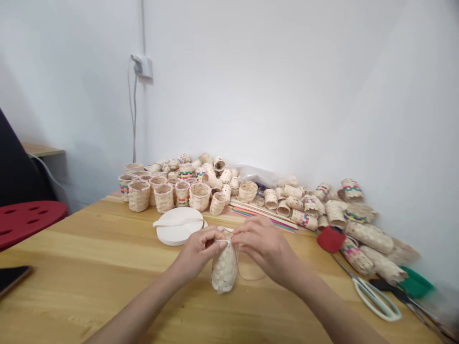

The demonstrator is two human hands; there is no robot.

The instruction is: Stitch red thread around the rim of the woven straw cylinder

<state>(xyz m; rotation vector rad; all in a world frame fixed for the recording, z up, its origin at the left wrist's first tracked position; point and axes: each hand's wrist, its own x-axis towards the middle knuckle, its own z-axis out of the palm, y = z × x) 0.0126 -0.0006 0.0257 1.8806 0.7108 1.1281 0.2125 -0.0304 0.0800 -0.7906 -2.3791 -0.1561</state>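
We pinch the small basket point(224, 267) rim with both left hand point(198, 251) and right hand point(263, 248), fingers closed on it, keeping the strip taut, tape roll point(178, 226) at eleven o'clock.

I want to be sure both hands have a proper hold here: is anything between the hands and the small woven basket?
Nothing visible is. The left hand and right hand both grip the rim of the small woven basket directly, over the wooden table. The white tape roll lies behind them, apart from the basket.
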